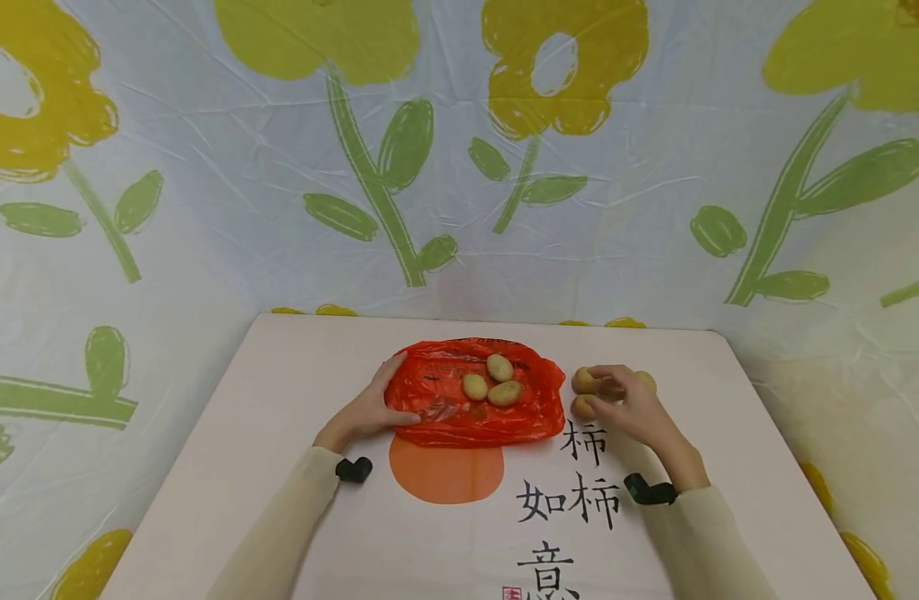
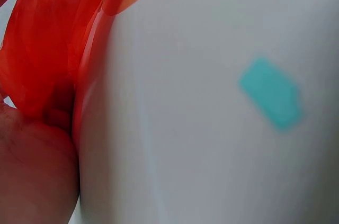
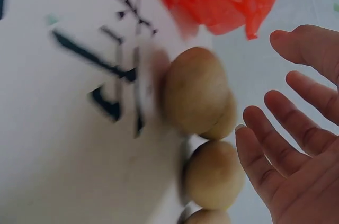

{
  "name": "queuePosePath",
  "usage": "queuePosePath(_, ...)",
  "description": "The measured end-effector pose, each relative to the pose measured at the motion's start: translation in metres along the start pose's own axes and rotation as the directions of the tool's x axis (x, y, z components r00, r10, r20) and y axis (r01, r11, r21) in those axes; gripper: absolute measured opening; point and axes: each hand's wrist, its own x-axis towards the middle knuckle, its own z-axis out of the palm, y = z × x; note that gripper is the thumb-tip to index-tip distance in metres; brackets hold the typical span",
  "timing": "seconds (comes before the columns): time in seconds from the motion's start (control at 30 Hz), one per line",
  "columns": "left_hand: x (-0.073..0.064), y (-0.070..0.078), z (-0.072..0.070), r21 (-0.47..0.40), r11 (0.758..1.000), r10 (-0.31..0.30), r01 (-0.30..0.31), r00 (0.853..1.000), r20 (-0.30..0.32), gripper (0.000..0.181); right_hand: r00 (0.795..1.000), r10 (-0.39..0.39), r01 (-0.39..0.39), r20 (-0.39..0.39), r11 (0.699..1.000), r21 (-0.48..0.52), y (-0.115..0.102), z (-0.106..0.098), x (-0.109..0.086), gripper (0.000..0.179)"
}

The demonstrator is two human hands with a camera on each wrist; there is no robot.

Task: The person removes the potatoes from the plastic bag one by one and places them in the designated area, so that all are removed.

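A red plastic bag (image 1: 444, 425) lies spread on the table, with three potatoes (image 1: 505, 393) resting on it towards the right. At the bag's left edge my left hand (image 1: 372, 406) holds the plastic, thumb at the near side and fingers at the far side. The left wrist view shows red film (image 2: 58, 38) against the palm; part of the hand is hidden by it. To the right of the bag, several loose potatoes (image 3: 214, 173) sit on the table. My right hand (image 1: 635, 408) hovers over them with fingers apart and nothing held, partly covering them in the head view.
The pale table (image 1: 294, 367) bears an orange printed circle (image 1: 447, 479) and black characters (image 1: 567, 498) in front of the bag. A flower-patterned cloth (image 1: 459, 275) hangs behind the table and at both sides.
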Motion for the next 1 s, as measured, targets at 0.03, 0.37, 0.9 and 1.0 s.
queuePosePath(0.03,0.0,0.0,0.0,0.001,1.0,-0.001,0.001,1.0,-0.001,0.116,1.0,-0.009,0.009,-0.004,1.0,0.001,-0.002,0.0,0.002,0.047)
queuePosePath(0.37,0.0,-0.003,0.001,0.002,1.0,-0.001,0.001,1.0,-0.005,0.117,0.997,-0.075,0.075,0.014,0.997,0.021,-0.026,-0.003,0.024,0.051)
queuePosePath(0.9,0.0,-0.004,0.0,0.0,1.0,0.015,-0.015,1.0,-0.009,0.117,0.981,-0.148,0.138,0.123,0.987,0.088,-0.067,0.008,0.067,0.06)
queuePosePath(1.0,0.0,-0.003,0.0,-0.003,1.0,0.02,-0.02,1.0,-0.01,0.118,0.977,-0.164,0.151,0.136,0.984,0.096,-0.073,0.013,0.075,0.06)
